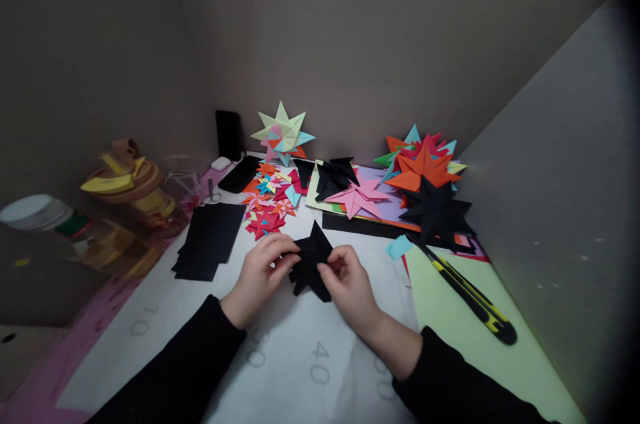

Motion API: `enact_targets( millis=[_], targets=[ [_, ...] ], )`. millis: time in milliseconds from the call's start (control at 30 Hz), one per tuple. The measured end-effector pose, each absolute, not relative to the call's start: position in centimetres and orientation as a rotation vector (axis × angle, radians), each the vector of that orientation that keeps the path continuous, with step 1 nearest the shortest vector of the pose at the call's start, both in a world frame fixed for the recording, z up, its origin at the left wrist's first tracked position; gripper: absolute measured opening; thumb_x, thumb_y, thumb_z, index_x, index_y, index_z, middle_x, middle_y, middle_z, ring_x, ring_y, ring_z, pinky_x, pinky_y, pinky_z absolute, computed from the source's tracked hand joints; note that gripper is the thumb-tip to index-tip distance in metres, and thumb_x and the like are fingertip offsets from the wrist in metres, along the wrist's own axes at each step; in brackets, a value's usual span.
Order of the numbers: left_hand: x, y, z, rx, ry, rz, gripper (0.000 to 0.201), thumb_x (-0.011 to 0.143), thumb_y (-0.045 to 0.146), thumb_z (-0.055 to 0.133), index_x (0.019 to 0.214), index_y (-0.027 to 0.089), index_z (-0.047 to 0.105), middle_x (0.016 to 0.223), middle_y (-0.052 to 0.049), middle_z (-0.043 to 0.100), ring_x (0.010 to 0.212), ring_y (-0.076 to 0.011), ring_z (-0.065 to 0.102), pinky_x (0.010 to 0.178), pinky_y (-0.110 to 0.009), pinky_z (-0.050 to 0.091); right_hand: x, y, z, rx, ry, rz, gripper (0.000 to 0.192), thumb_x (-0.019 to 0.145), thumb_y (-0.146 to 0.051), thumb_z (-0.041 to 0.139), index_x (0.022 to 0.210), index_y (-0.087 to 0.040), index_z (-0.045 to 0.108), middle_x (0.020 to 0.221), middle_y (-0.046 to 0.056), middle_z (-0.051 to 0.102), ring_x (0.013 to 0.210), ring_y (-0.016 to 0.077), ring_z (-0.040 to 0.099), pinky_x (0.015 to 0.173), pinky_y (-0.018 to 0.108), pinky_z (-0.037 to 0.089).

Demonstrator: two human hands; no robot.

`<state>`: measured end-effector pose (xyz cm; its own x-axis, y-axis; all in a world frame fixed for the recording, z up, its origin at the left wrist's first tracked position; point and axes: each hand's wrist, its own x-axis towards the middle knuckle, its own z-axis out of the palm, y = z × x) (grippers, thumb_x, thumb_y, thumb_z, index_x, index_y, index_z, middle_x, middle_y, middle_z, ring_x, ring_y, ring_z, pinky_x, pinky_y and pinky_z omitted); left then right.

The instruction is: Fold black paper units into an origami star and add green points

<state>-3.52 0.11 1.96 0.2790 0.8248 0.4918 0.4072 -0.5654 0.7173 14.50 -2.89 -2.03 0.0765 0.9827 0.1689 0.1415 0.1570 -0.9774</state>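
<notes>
A black folded paper star (311,261) is held between my two hands over the white sheet. My left hand (265,271) pinches its left edge between thumb and fingers. On the opposite side, the thumb and curled fingers of my right hand (351,287) grip its right edge. One point of the star stands up away from me, and others point down toward me. Left of my hands lies a stack of black paper squares (209,241). Beyond the star, small red and multicoloured paper stars (267,219) are heaped together.
Larger folded stars (425,167) pile up at the back right. A pink star (359,197) lies on coloured sheets. A yellow-black utility knife (470,294) rests on pale green paper (440,324). Bottles, including a white-capped jar (75,231), stand left. Small scissors (212,192) lie near phones.
</notes>
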Motion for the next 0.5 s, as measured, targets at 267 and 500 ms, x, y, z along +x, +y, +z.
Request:
enact_targets(
  millis=[267, 500],
  targets=[
    [-3.63, -0.03, 1.9, 2.158, 0.974, 1.138, 0.027, 0.085, 0.012, 0.06, 0.108, 0.023, 0.068, 0.095, -0.006, 0.063, 0.084, -0.015, 0.062, 0.071, -0.026, 0.052, 14.94, -3.12, -2.51, -1.157, -1.435, 0.711, 0.013, 0.085, -0.014, 0.051, 0.082, -0.024, 0.044, 0.078, -0.001, 0.049, 0.067, 0.0141, 0.049, 0.063, 0.027, 0.039],
    [-3.32, -0.24, 2.08, 2.051, 1.003, 1.047, 0.024, 0.084, 0.014, 0.061, 0.107, 0.021, 0.066, 0.093, -0.005, 0.065, 0.085, -0.0151, 0.062, 0.073, -0.026, 0.05, 15.02, -3.11, -2.67, -1.067, -1.485, 0.593, 0.017, 0.084, -0.008, 0.046, 0.083, -0.024, 0.042, 0.084, 0.0, 0.05, 0.072, 0.0152, 0.051, 0.065, 0.027, 0.041]
  ],
)
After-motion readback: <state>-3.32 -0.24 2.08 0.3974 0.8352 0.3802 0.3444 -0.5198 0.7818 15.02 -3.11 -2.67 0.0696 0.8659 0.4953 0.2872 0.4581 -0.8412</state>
